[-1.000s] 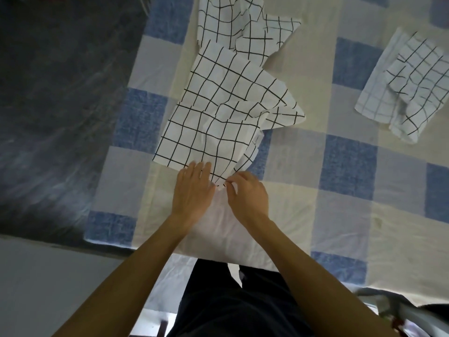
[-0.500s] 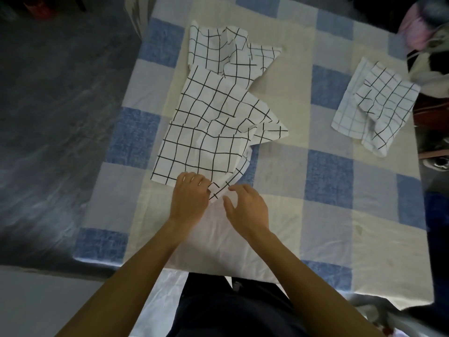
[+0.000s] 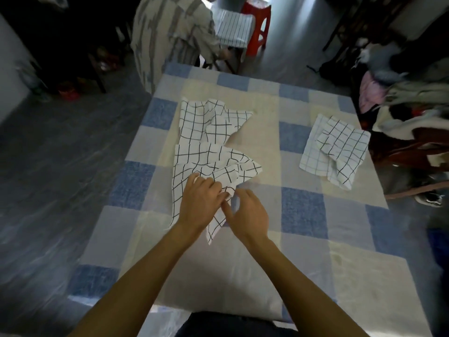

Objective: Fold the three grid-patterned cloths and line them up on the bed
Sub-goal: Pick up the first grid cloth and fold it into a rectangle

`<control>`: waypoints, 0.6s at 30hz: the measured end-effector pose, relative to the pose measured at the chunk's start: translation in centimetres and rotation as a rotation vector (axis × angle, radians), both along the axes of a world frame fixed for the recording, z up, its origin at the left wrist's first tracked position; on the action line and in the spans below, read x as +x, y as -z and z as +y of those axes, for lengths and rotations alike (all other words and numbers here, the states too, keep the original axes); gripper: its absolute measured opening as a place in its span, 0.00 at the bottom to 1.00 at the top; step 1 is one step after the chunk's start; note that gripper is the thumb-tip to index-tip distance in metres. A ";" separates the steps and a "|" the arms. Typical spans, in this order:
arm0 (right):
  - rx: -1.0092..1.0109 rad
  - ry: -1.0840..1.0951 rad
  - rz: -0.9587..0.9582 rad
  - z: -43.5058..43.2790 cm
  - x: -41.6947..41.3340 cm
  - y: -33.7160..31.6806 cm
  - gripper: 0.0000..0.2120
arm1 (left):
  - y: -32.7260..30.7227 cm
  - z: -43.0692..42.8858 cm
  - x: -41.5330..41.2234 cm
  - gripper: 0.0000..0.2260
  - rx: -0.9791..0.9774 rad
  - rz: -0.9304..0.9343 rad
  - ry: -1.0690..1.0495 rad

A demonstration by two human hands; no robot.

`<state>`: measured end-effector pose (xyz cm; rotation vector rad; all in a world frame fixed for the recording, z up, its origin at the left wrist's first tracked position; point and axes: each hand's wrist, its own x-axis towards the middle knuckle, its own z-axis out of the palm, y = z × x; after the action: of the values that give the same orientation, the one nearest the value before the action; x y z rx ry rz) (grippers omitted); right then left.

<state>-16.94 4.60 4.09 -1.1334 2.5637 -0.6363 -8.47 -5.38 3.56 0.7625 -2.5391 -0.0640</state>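
Gripping near cloth (image 3: 206, 164) with curled left hand (image 3: 201, 203); right hand (image 3: 249, 212) relaxed, spread, thumb at cloth edge.

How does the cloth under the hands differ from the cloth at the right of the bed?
The near cloth is crumpled and gripped by the left hand; the right cloth lies untouched. The near cloth shows only wide squares; the right cloth also shows a finer grid. Both are white with dark lines.
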 end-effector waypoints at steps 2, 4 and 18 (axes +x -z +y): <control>-0.058 -0.061 -0.007 0.3 -1.1 -1.0 0.21 | -1.4 0.4 -0.9 0.09 -0.041 0.009 0.003; -0.020 -0.156 0.027 0.8 -2.0 -1.8 0.24 | -2.4 0.8 -1.8 0.11 -0.014 0.022 -0.016; -0.293 0.017 -0.028 3.5 -9.8 -7.1 0.10 | -8.5 2.0 -6.4 0.23 -0.040 0.095 -0.061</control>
<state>-26.75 8.08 11.19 -1.1792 2.5160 -1.0512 -14.82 -3.36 12.02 0.8019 -2.4190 -0.0286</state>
